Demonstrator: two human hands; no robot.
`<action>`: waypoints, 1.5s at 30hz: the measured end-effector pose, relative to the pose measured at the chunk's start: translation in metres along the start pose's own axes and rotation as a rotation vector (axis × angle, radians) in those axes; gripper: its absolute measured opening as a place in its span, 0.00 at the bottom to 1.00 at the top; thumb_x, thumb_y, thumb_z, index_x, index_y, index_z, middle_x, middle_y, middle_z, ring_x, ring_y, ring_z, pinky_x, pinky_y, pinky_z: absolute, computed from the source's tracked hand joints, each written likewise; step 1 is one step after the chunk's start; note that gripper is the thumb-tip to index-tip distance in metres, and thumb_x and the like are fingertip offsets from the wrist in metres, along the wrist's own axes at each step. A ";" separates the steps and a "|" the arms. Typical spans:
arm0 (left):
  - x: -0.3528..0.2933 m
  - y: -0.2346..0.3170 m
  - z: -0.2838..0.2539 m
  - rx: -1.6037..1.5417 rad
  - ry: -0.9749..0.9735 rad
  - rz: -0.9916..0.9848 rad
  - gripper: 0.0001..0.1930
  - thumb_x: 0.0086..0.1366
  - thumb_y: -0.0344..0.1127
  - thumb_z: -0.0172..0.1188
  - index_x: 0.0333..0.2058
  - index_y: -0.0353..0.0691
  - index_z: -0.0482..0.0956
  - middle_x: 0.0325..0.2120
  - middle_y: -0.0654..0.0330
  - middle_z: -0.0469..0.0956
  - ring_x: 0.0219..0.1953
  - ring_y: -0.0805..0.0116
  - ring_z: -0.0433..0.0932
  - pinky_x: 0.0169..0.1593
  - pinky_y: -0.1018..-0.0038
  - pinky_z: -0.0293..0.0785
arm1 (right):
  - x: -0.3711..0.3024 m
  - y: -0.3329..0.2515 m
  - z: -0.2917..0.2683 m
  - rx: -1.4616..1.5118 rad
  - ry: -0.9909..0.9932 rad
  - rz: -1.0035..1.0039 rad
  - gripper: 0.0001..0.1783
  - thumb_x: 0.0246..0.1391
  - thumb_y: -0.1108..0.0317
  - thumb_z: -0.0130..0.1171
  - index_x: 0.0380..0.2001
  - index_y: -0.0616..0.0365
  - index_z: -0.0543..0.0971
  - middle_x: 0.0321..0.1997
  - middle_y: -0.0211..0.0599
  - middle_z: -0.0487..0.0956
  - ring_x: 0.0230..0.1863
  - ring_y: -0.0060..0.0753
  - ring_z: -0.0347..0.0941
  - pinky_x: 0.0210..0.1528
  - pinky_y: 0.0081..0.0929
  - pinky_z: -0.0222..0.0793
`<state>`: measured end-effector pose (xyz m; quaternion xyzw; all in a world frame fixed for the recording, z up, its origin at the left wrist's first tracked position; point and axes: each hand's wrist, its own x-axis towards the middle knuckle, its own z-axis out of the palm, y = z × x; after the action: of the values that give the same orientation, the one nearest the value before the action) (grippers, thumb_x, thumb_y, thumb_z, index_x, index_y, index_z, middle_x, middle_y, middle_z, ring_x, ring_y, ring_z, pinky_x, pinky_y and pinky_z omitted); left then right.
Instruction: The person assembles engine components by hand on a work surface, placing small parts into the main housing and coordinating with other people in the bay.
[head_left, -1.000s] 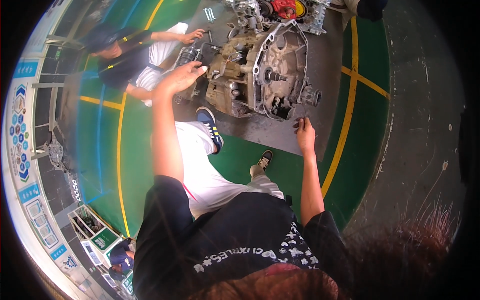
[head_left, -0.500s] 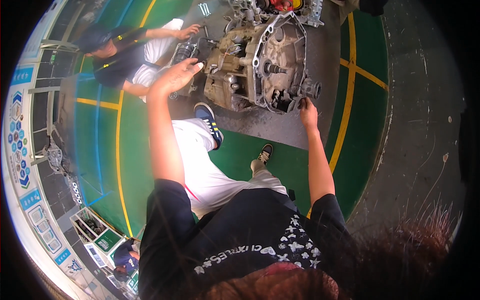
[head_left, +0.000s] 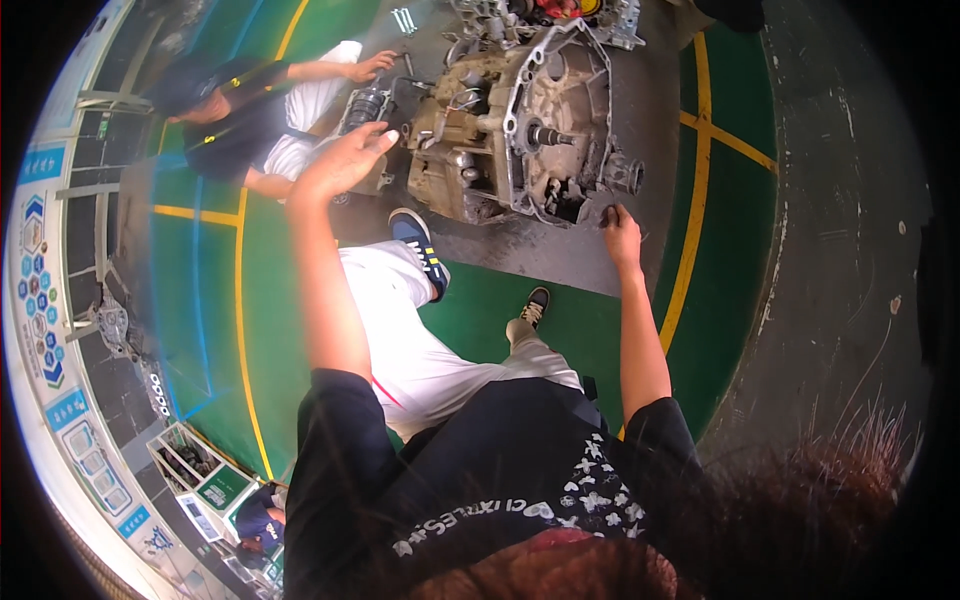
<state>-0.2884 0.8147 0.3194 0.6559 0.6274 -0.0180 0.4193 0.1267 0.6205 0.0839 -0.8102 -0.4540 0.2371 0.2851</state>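
A large, dirty gearbox (head_left: 455, 140) sits on the grey floor in front of me, its open bell housing (head_left: 585, 100) facing right with a splined shaft (head_left: 548, 136) in the middle. My left hand (head_left: 345, 163) hovers left of the gearbox, fingers stretched out and holding nothing. Just below the housing's lower right corner is my right hand (head_left: 622, 235), its fingers curled together. Whatever it may hold is too small to make out. Beside that hand, a round flange (head_left: 626, 175) sticks out from the housing.
A co-worker (head_left: 235, 125) crouches at the left, one hand near a metal part with a dark cylinder (head_left: 362, 108). Another opened assembly (head_left: 615, 22) stands behind the gearbox. Several small bright metal pieces (head_left: 403, 20) lie at the back. Yellow lines (head_left: 690, 230) cross the green floor.
My right hand has drawn slightly down and away from the housing's corner. My left hand has shifted a little left and down, still stretched out. The gearbox has stayed in place.
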 end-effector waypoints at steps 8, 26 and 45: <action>0.004 -0.003 0.007 0.061 0.015 -0.004 0.30 0.71 0.58 0.52 0.64 0.49 0.66 0.40 0.58 0.78 0.21 0.76 0.66 0.25 0.74 0.67 | 0.037 -0.023 0.003 0.019 0.111 0.037 0.16 0.65 0.59 0.48 0.39 0.61 0.79 0.37 0.58 0.79 0.44 0.65 0.74 0.44 0.52 0.69; 0.009 -0.007 0.006 0.044 0.041 0.114 0.33 0.70 0.58 0.52 0.63 0.39 0.68 0.57 0.46 0.73 0.59 0.57 0.71 0.61 0.68 0.64 | 0.072 -0.045 -0.002 -0.204 0.039 0.041 0.18 0.63 0.56 0.50 0.46 0.54 0.81 0.42 0.55 0.81 0.47 0.60 0.77 0.48 0.49 0.72; -0.007 0.002 0.001 0.017 0.016 0.052 0.33 0.69 0.59 0.52 0.64 0.43 0.66 0.60 0.46 0.71 0.62 0.55 0.69 0.63 0.66 0.63 | 0.076 -0.049 -0.016 -0.352 -0.053 -0.033 0.17 0.62 0.57 0.49 0.45 0.53 0.81 0.41 0.56 0.82 0.46 0.60 0.78 0.48 0.51 0.73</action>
<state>-0.2879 0.8086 0.3241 0.6757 0.6133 -0.0075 0.4089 0.1434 0.7032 0.1188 -0.8335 -0.5090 0.1708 0.1307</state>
